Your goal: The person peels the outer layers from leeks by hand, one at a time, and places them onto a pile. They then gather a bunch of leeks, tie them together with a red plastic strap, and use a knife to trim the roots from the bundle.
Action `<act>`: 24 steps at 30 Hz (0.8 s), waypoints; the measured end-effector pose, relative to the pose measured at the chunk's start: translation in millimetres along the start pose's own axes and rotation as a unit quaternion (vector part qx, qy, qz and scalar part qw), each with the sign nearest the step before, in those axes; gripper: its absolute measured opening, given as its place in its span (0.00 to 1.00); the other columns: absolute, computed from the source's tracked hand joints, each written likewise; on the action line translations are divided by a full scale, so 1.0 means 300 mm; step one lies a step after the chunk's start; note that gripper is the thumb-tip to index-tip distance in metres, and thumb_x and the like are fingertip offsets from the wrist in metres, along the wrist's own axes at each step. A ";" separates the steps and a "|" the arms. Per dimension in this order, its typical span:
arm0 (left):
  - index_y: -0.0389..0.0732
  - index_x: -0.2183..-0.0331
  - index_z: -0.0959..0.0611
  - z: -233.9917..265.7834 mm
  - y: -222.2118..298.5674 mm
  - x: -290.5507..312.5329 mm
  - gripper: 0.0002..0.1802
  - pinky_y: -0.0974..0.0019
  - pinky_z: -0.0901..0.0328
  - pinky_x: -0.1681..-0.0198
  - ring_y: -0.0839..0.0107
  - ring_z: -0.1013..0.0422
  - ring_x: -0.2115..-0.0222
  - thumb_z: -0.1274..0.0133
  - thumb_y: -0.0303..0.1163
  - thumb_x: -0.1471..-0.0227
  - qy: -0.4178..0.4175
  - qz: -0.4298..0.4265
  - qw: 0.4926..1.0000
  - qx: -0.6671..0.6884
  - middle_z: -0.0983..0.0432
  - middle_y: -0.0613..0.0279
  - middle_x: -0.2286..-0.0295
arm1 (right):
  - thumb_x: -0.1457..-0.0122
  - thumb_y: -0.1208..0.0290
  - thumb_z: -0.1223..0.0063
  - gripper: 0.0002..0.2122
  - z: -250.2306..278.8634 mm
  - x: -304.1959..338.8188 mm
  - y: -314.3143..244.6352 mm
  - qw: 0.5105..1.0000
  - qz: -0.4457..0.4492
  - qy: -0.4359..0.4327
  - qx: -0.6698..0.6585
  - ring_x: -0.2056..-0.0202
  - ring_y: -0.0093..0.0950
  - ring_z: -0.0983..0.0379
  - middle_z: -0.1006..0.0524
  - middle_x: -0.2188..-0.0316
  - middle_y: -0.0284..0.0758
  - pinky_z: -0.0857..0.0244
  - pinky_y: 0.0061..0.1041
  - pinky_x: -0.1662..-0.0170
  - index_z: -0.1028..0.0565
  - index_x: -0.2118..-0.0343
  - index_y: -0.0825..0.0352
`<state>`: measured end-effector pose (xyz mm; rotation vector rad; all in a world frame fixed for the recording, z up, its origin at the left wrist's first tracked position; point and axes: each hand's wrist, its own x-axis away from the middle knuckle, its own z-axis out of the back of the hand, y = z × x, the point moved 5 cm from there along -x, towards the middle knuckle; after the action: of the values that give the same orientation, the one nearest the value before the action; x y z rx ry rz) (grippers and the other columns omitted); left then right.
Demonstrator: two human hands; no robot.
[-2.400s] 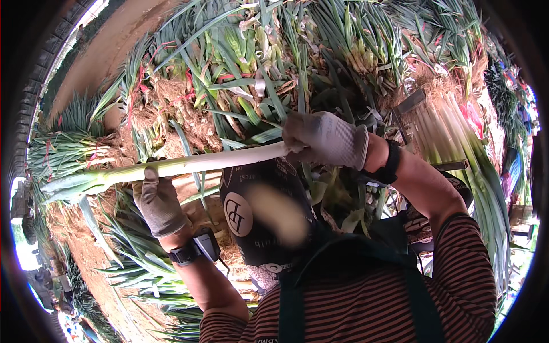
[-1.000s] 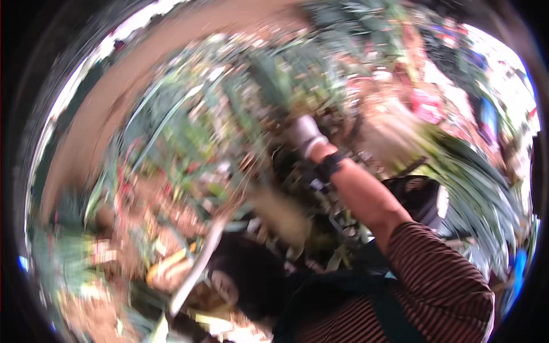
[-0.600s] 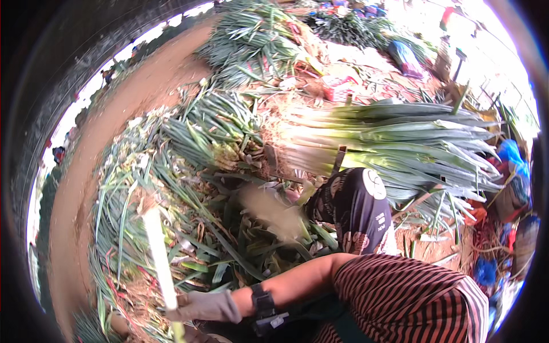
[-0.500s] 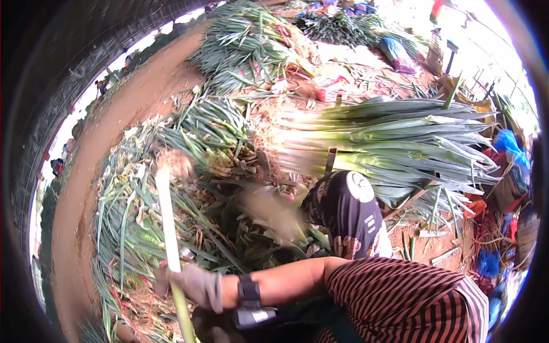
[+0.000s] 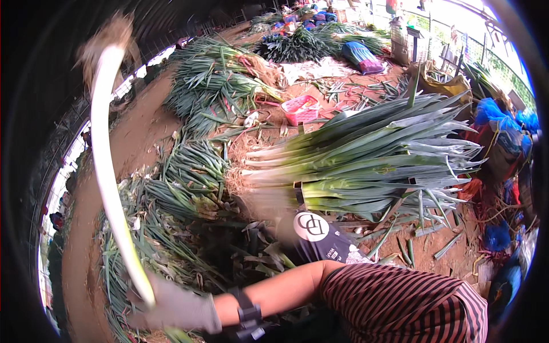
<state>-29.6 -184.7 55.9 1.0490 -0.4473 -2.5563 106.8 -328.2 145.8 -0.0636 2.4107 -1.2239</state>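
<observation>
My right hand (image 5: 177,306), in a grey knit glove, is closed around a single leek (image 5: 108,171). The leek stands nearly upright at the left, its long white shaft bowed and its bushy brown roots (image 5: 108,48) at the top. Below my fist a bit of its green part shows at the lower edge. A dark band with a small device sits on that wrist. My left hand is out of sight. Right of the middle lies a big stack of trimmed leeks (image 5: 354,154), roots to the left, green leaves to the right, between short upright posts.
Loose leaves and trimmings (image 5: 166,257) cover the ground below the leek. Untrimmed leeks are heaped (image 5: 217,80) farther back, near a pink plastic basket (image 5: 300,110). My knee (image 5: 311,231) is beside the stack. Blue bags (image 5: 500,120) stand at the right.
The leek has risen and moved left, its roots now near the top left. My right hand has shifted left and down. The view has tilted, and more of the background shows.
</observation>
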 end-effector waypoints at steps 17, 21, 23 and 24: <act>0.34 0.53 0.26 -0.655 0.731 -0.117 0.25 0.54 0.37 0.46 0.50 0.32 0.52 0.41 0.22 0.56 -0.134 -0.284 0.856 0.412 0.29 0.48 0.55 | 0.44 0.49 0.44 0.24 0.379 -0.053 -1.328 0.543 0.264 0.084 0.792 0.75 0.38 0.24 0.23 0.79 0.41 0.31 0.35 0.71 0.26 0.60 0.69; 0.37 0.55 0.24 -0.843 0.854 -0.067 0.21 0.52 0.37 0.48 0.50 0.32 0.54 0.41 0.26 0.54 -0.164 -0.338 0.831 0.410 0.28 0.50 0.56 | 0.47 0.36 0.49 0.28 0.655 0.060 -1.232 0.317 -0.045 0.075 0.944 0.76 0.41 0.24 0.25 0.82 0.40 0.31 0.41 0.71 0.22 0.67 0.64; 0.37 0.54 0.24 -0.943 0.933 -0.004 0.21 0.52 0.38 0.47 0.51 0.33 0.53 0.43 0.30 0.51 -0.184 -0.372 0.816 0.402 0.28 0.51 0.55 | 0.45 0.35 0.53 0.30 0.838 0.182 -1.152 0.302 -0.165 0.046 0.938 0.75 0.43 0.24 0.24 0.81 0.41 0.31 0.42 0.70 0.23 0.66 0.64; 0.37 0.54 0.24 -0.995 0.977 0.023 0.21 0.51 0.39 0.46 0.51 0.33 0.52 0.44 0.32 0.50 -0.187 -0.392 0.813 0.389 0.28 0.52 0.54 | 0.45 0.36 0.53 0.30 0.965 0.252 -1.118 0.302 -0.197 0.051 0.931 0.75 0.44 0.24 0.24 0.81 0.42 0.31 0.42 0.70 0.23 0.67 0.65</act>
<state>236.1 -496.2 -30.6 1.1111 -1.5589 -3.4400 102.6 -769.4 230.7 0.1483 -0.4610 -3.1946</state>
